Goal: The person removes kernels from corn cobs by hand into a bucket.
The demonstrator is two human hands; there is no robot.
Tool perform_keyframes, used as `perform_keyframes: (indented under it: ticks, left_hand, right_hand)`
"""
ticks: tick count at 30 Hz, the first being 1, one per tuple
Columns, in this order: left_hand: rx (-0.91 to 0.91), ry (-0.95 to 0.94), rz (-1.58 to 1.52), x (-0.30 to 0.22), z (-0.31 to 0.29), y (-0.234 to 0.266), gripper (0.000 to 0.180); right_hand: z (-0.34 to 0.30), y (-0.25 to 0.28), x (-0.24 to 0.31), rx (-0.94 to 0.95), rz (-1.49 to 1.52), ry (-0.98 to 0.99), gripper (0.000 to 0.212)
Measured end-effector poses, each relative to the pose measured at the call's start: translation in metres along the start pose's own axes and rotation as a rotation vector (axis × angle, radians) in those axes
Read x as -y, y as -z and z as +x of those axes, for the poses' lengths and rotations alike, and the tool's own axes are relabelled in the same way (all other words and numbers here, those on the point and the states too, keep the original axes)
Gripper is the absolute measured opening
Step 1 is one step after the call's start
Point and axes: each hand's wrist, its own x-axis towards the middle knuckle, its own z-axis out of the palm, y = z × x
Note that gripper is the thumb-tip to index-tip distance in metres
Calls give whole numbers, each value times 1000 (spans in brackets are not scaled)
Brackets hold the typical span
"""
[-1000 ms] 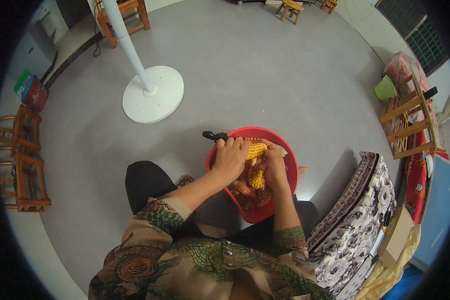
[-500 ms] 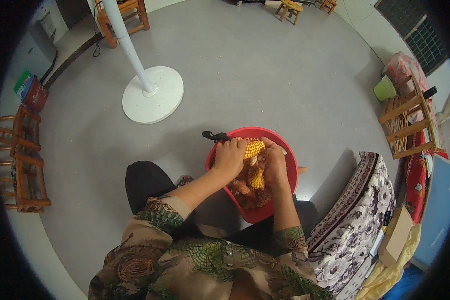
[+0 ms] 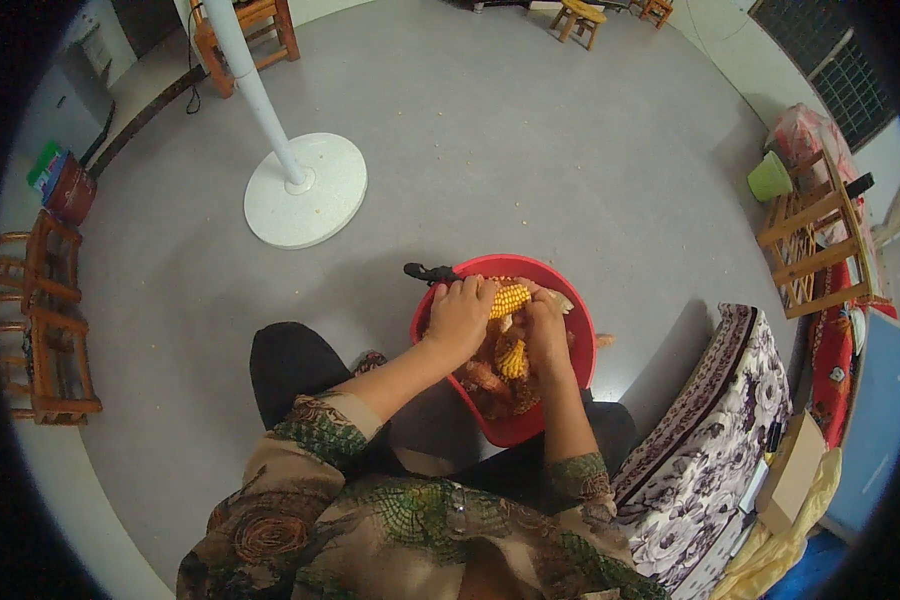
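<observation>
A red basin (image 3: 582,345) stands between my knees. Over it I hold a yellow ear of corn (image 3: 510,300), tilted slightly up to the right. My left hand (image 3: 460,320) is wrapped round the left end of the ear. At the other end, my right hand (image 3: 546,325) is closed on it, its fingertips partly hidden. A pale whitish piece (image 3: 564,302) pokes out beside the right hand. Below, in the basin, lie another partly yellow cob (image 3: 513,360), reddish bare cobs (image 3: 485,378) and loose kernels. A black handle (image 3: 430,272) sticks out over the basin's left rim.
Ahead on the left is a white round base (image 3: 320,215) with an upright pole. Wooden chairs (image 3: 60,365) line the left wall. To my right lie a flowered cushion (image 3: 700,430) and a cardboard box (image 3: 792,475). Stray kernels dot the grey floor (image 3: 490,110).
My right hand has shifted slightly left along the ear, showing more of the pale piece beside it. My left hand stays nearly in place.
</observation>
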Motion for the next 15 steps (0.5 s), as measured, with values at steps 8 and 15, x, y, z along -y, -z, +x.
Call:
perform_keyframes:
  ticks: [8, 15]
  left_hand:
    - [-37, -26, 36, -6, -2, 2, 36]
    - [-75, -30, -11, -5, -3, -3, 32]
  right_hand:
    - [4, 2, -15, 38, 42, 39, 39]
    - [-1, -2, -8, -36, -192, 247, 37]
